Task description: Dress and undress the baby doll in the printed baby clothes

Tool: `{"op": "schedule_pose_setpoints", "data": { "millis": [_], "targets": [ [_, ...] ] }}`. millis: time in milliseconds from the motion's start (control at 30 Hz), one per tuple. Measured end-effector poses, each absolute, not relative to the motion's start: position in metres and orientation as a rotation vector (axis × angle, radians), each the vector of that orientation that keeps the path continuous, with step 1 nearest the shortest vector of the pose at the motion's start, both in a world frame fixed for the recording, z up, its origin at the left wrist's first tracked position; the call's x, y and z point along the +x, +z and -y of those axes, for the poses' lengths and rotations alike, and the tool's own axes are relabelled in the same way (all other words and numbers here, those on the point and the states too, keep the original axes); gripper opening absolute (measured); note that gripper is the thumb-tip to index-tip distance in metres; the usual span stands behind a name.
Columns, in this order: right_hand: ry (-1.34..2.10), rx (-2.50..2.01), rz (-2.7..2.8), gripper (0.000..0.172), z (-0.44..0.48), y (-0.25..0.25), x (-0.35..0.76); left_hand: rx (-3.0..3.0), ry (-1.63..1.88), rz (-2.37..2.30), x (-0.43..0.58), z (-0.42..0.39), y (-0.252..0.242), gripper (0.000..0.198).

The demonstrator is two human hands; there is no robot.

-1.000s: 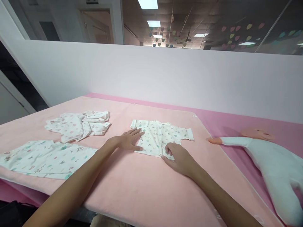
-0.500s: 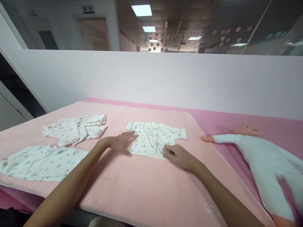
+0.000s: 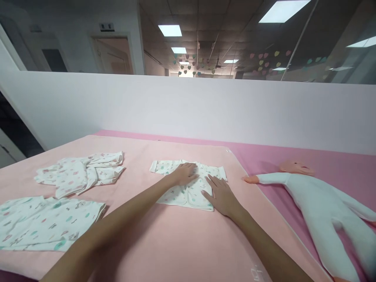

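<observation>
A small white baby shirt [image 3: 176,194] with a green and grey print lies spread out, sleeves to either side, in the middle of the pink mat. Over its upper middle rests my left hand [image 3: 185,174], fingers stretched toward the right and covering part of the front. My right hand [image 3: 222,194] lies flat on the shirt's right side with its fingers spread. Neither hand grips the cloth. Parts of the shirt's front are hidden beneath both hands.
Crumpled baby clothing [image 3: 79,172] with a pink print lies at the left. Nearer is a folded printed garment [image 3: 47,223], partly behind my left forearm. A baby doll [image 3: 311,207] in white lies at the right. A white wall [image 3: 205,109] rises behind the pink mat [image 3: 164,250].
My left hand has moved right, from the shirt's left edge onto its upper middle. My right hand has gone from curled at the lower hem to flat on the right side. The view has tilted up.
</observation>
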State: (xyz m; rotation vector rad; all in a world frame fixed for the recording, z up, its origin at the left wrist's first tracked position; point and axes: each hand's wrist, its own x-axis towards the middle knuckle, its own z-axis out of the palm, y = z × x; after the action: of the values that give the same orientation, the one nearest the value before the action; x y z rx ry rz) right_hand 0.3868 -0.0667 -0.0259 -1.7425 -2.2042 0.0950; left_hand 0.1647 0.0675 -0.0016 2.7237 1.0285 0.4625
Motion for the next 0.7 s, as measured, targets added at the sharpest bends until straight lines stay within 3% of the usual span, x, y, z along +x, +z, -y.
{"op": "schedule_pose_setpoints", "data": {
  "millis": [267, 500, 700],
  "targets": [
    [-0.160, -1.693, 1.704, 0.053, 0.045, -0.029, 0.414, 2.425, 0.736, -1.354, 0.217, -0.120, -0.030, 0.043],
    [0.096, -1.895, 1.471, 0.042, 0.018, -0.035, 0.452, 2.350, 0.801, -1.260, 0.215, -0.128, -0.043, 0.037],
    [0.125, -1.963, 1.550, 0.044, 0.014, -0.032, 0.451, 2.389, 0.820, -1.252, 0.215, -0.126, -0.044, 0.037]
  ]
}}
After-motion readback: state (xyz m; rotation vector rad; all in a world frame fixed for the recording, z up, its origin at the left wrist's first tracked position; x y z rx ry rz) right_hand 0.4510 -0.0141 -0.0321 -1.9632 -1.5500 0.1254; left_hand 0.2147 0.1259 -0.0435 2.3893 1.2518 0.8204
